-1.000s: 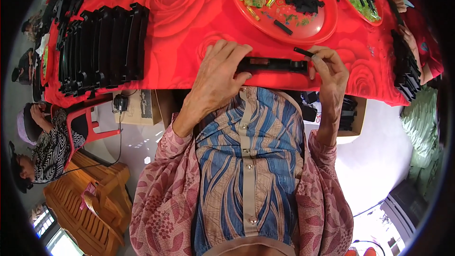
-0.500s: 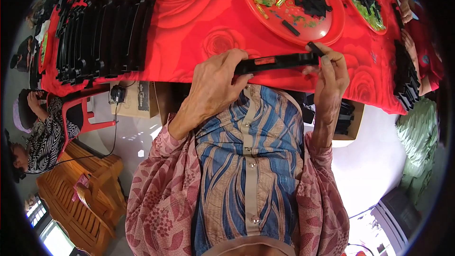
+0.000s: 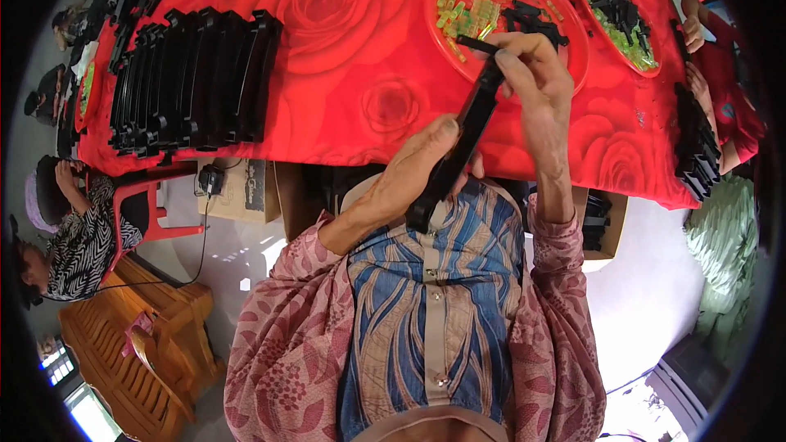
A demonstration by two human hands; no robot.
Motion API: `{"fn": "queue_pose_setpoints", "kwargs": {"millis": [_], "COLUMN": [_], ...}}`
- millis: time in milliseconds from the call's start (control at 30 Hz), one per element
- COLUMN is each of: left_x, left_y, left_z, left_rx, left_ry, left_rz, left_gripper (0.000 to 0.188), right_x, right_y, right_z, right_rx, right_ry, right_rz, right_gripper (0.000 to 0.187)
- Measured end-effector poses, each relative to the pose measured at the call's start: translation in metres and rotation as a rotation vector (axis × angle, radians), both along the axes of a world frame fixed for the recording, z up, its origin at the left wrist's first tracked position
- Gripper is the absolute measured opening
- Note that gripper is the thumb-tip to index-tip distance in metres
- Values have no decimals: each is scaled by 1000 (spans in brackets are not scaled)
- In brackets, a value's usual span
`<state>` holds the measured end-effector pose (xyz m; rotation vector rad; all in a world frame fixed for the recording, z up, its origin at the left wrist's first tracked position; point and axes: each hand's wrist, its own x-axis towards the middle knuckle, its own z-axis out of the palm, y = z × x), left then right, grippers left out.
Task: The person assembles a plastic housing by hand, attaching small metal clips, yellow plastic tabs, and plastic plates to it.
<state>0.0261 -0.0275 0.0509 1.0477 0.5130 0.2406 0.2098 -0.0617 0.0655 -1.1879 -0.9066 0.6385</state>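
My left hand (image 3: 405, 172) is closed round a long black spirit level body (image 3: 468, 135), which slants from my chest up toward the right over the table's near edge. My right hand (image 3: 536, 74) pinches a small flat black strip (image 3: 476, 44) at the far end of the body. The strip sticks out leftward; whether it is seated in the body I cannot tell. Just beyond that hand is a round red plate (image 3: 584, 61) with yellow-green vials (image 3: 483, 12) and small black pieces (image 3: 524, 18), partly covered by my fingers.
Black level bodies (image 3: 196, 82) stand in a row at the left of the red rose-patterned tablecloth (image 3: 327, 115). A second red plate (image 3: 661, 65) of parts lies at the right, near another person's hand (image 3: 692, 29). A person sits by a red chair (image 3: 155, 205) at left.
The black body has swung from nearly level to a steep slant, its right end rising away from me. My right hand has moved up and left with the strip, over the plate's near edge.
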Motion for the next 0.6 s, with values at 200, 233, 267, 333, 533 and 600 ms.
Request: {"fn": "queue_pose_setpoints", "kwargs": {"millis": [200,233,267,333,533,600], "left_x": [-2,-4,-5,-8,-27,-26], "left_y": [15,20,26,37,56,62], "left_z": [-12,-11,-10,-10,-16,-20], "left_rx": [-67,-104,-94,-89,-67,62], "left_ry": [-88,-66,-65,-115,-313,-562], "left_rz": [-147,-163,-171,-221,118,192], "left_gripper": [48,44,44,44,32,36], "right_x": [-4,-6,-7,-11,5,2], "right_y": [5,6,6,6,-17,-30], "right_z": [6,3,5,9,28,32], "right_rx": [-66,-18,-7,95,174,144], "right_ry": [122,137,136,166,180,289], "right_rz": [154,144,137,92,-102,-24], "right_gripper": [7,7,7,7,19,13]}}
